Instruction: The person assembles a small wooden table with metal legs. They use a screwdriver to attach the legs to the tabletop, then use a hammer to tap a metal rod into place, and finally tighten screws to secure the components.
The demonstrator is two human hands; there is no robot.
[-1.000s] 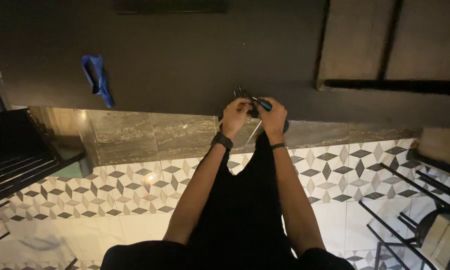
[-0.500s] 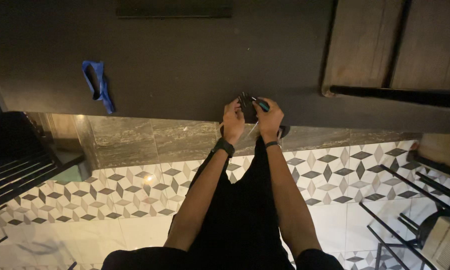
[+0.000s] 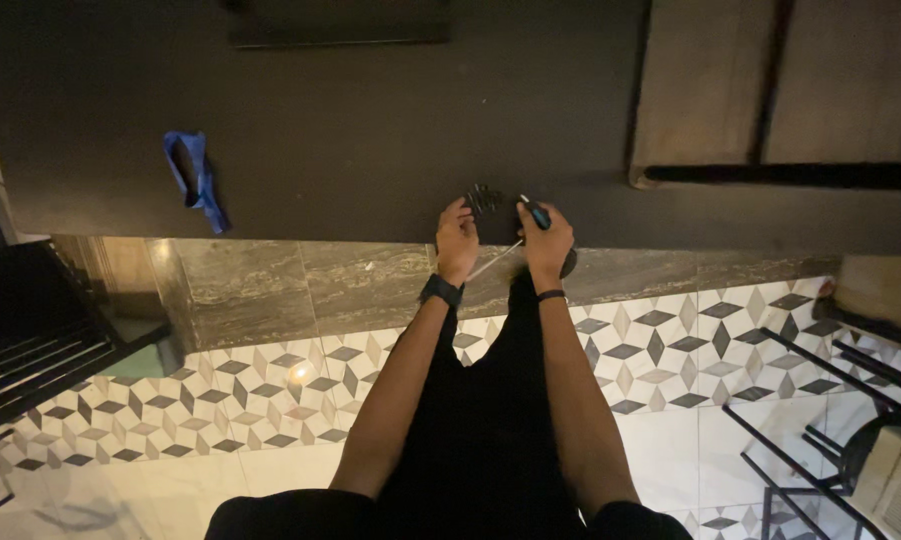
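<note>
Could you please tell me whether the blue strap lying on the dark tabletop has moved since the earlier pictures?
No. The blue strap keeps its place near the front edge of the dark tabletop; only the head camera shifted, so its position in the picture differs slightly.

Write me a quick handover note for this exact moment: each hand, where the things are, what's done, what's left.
Left hand: on a small dark metal part at the edge of the black tabletop.
Right hand: gripping a screwdriver, shaft angled down-left toward the left hand.
Blue strap lies apart on the tabletop, far left.
Done: both hands are on the part and tool.
Left: the part is too dark to tell how it is fastened; check it up close.
</note>
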